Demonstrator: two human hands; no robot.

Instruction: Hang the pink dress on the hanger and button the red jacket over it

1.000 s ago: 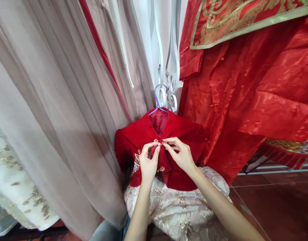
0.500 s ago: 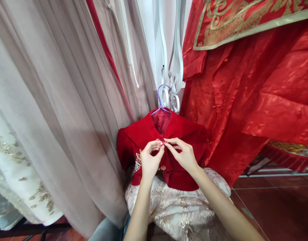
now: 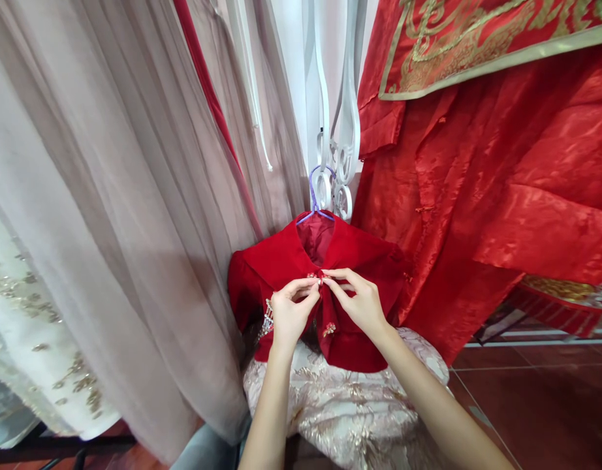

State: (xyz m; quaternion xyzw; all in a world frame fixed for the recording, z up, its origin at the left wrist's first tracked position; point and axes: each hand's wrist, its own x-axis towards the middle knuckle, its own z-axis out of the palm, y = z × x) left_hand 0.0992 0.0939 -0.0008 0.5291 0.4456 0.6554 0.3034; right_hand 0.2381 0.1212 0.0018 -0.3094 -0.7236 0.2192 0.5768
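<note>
A short red velvet jacket [image 3: 362,251] with a wide collar hangs on a purple hanger [image 3: 315,196]. At the collar's lower point, my left hand [image 3: 294,310] pinches the jacket's front fastening between thumb and fingers. Close against it, my right hand [image 3: 357,300] is also closed in a pinch on the fastening's other side. The fingertips meet and hide most of the clasp. A lower jewelled clasp [image 3: 329,329] shows on the jacket's right front edge. Beaded trim [image 3: 267,320] hangs at the left, partly behind my left hand.
Below the jacket lies pale brocade cloth [image 3: 345,405] with a shiny pattern. A long greyish-pink tulle curtain or skirt [image 3: 149,228] fills the left. Large red satin garments [image 3: 458,196] hang at the right. White scrolled metalwork [image 3: 347,156] stands behind the hanger, above red floor tiles [image 3: 540,398].
My left hand has shifted slightly left and down while still pinching. The lower clasp has swung to the right and shows more fully. My right hand has barely moved.
</note>
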